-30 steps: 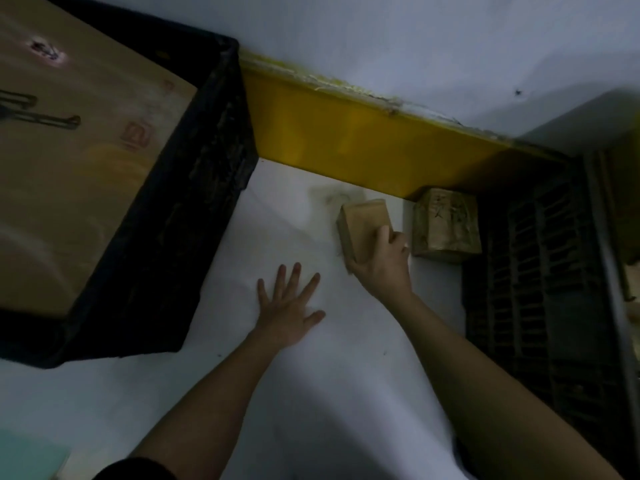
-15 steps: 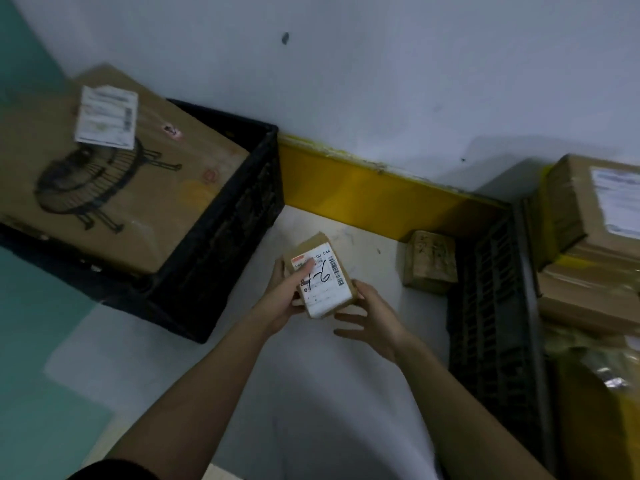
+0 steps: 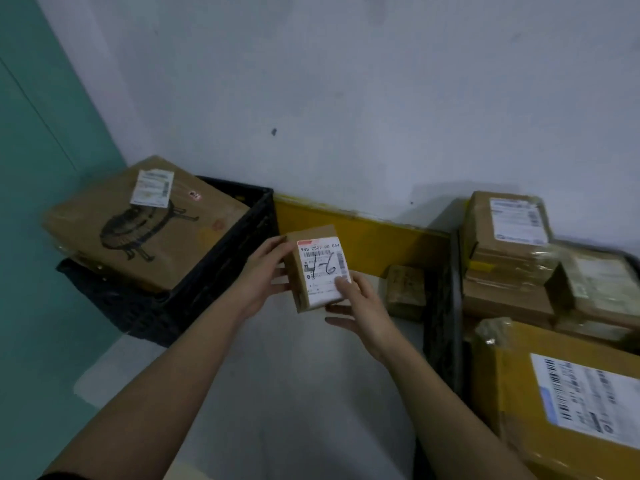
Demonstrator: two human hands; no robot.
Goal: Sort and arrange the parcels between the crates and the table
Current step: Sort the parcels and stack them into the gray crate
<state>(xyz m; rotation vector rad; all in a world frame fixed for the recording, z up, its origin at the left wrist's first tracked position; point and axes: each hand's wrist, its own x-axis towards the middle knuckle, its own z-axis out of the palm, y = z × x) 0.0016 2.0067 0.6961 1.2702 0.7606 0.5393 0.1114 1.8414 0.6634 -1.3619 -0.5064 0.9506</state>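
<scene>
I hold a small cardboard parcel (image 3: 317,268) above the white table (image 3: 277,393), its white label with a handwritten "4-6" facing me. My left hand (image 3: 265,275) grips its left edge. My right hand (image 3: 356,306) holds its lower right corner, thumb on the label. Another small brown parcel (image 3: 405,291) sits on the table by the yellow board (image 3: 374,244). A black crate (image 3: 207,282) on the left carries a large box (image 3: 145,223) with a printed drawing. On the right, a second black crate (image 3: 443,306) is stacked with several labelled parcels (image 3: 512,258).
A grey wall rises behind the table and a teal surface (image 3: 41,202) lies to the left. A large yellowish box (image 3: 561,403) with a white label fills the near right corner.
A second ago my right hand lay on the parcel on the table and my left hand was flat beside it. The parcel now hangs lifted in both hands, label up. The view tilted up.
</scene>
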